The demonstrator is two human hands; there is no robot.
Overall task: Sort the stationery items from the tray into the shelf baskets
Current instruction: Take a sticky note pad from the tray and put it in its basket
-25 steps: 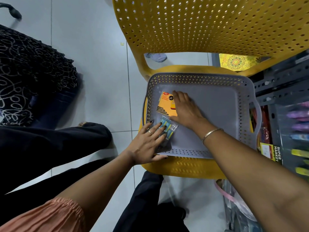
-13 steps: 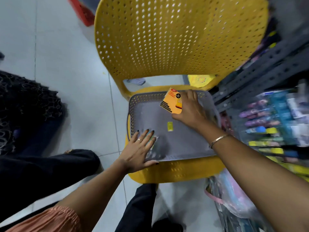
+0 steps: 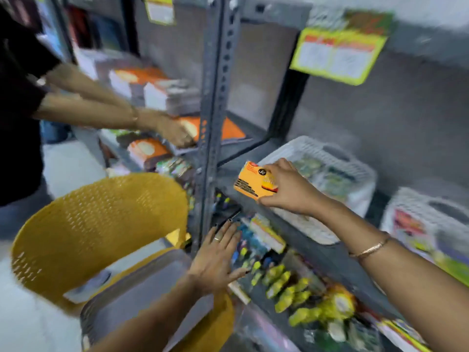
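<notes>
My right hand [image 3: 289,189] holds a small orange packet [image 3: 251,182] in the air, just in front of a white shelf basket [image 3: 337,158] on the grey shelf. My left hand [image 3: 218,257] hovers with fingers spread, holding nothing, between the grey tray [image 3: 132,298] and the lower shelf's goods. The tray rests on the seat of a yellow chair [image 3: 101,224]. A second white basket [image 3: 431,214] with colourful packets stands further right. The view is blurred by motion.
A grey metal shelf post [image 3: 213,97] rises at centre. Another person [image 3: 15,102] at left reaches both arms to stacks of orange notebooks [image 3: 147,82]. Yellow-green markers [image 3: 299,293] fill the lower shelf. A yellow label [image 3: 337,54] hangs at upper right.
My view swung up from the tray to the shelf. My right hand lifted the orange packet out of the tray toward the white basket; my left hand left the tray's corner.
</notes>
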